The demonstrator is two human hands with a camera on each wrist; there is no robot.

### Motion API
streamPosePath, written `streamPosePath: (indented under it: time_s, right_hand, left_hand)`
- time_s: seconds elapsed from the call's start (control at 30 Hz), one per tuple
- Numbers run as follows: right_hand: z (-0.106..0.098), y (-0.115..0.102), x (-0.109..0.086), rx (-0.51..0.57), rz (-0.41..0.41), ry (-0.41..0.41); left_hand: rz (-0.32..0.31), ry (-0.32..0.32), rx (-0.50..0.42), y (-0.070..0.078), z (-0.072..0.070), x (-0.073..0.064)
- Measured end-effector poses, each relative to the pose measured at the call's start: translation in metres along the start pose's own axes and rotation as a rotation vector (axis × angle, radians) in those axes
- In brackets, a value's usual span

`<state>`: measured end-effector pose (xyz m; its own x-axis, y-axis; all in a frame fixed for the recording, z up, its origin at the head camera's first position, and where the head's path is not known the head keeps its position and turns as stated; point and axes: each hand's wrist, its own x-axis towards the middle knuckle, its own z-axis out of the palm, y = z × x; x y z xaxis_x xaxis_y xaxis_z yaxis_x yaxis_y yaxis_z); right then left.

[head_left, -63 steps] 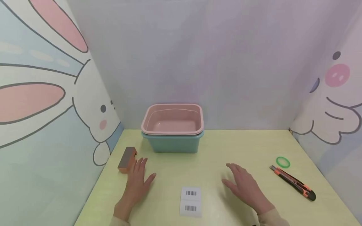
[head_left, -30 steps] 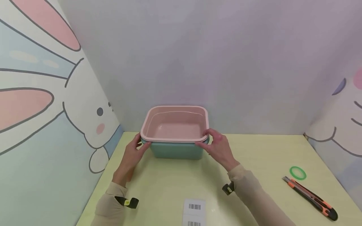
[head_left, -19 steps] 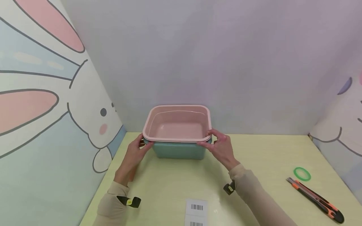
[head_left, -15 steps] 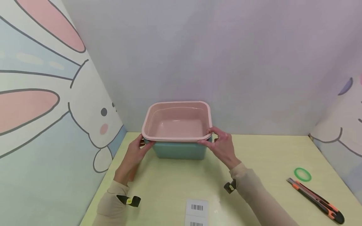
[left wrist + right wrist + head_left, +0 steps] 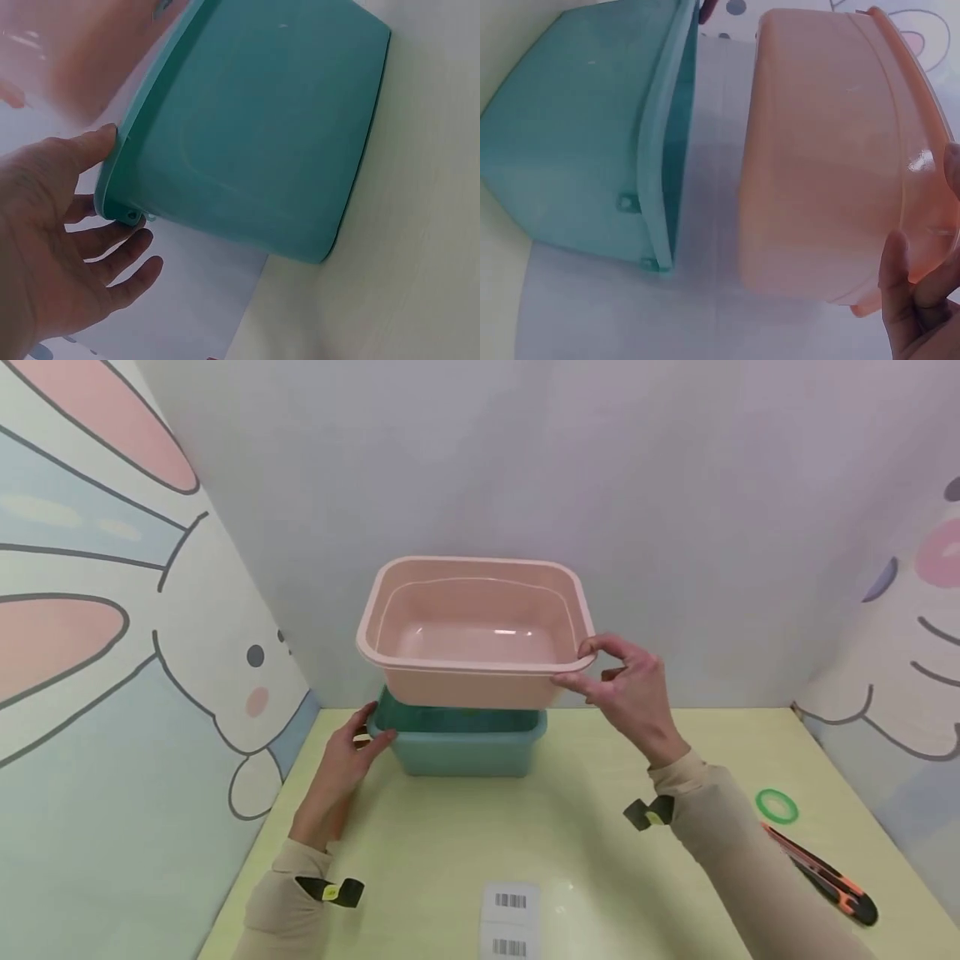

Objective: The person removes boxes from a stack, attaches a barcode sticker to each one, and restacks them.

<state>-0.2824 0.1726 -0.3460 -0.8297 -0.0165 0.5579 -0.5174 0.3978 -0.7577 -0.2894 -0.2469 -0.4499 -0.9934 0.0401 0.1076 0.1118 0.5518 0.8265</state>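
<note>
A pink plastic basin (image 5: 480,631) hangs above a teal basin (image 5: 465,752) that stands on the table. My right hand (image 5: 630,689) pinches the pink basin's front right corner by the rim, thumb below and a finger inside the edge. At the teal basin's front left corner, my left hand (image 5: 345,768) grips the rim between thumb and fingers. In the left wrist view the left hand's thumb (image 5: 101,142) lies on the teal rim, with fingers under the corner. A gap separates the two basins in the right wrist view, where the pink basin (image 5: 832,157) is held sideways in frame.
An orange block (image 5: 341,817) lies mostly hidden under my left wrist. A white card with barcodes (image 5: 510,918) is at the front middle. To the right are a green ring (image 5: 777,807) and an orange and black box cutter (image 5: 832,881). Printed walls enclose the table (image 5: 675,743).
Both hands reached from above the table to the basins' rims. My right hand then lifted the pink basin up out of the teal one, while my left hand stayed on the teal rim.
</note>
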Motion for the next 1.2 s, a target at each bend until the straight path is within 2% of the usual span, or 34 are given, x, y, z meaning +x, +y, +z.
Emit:
streamPosePath:
  time_s: [0.2, 0.33, 0.53, 0.93, 1.2]
  right_hand:
    - [-0.044, 0.004, 0.002, 0.002, 0.021, 0.041]
    - [-0.065, 0.014, 0.002, -0.033, 0.032, 0.058]
    - [-0.093, 0.029, -0.003, -0.044, 0.088, 0.089]
    - [-0.139, 0.078, -0.026, 0.013, 0.222, 0.084]
    - [-0.149, 0.105, -0.042, 0.02, 0.271, 0.025]
  left_hand:
    - [-0.039, -0.008, -0.014, 0.003, -0.001, -0.003]
    - [-0.072, 0.001, -0.014, 0.001, -0.008, -0.01]
    - [-0.085, 0.022, -0.021, -0.003, -0.019, -0.016]
    - [-0.068, 0.023, -0.046, -0.001, -0.02, -0.013]
    - [-0.093, 0.04, -0.037, -0.003, -0.022, -0.018]
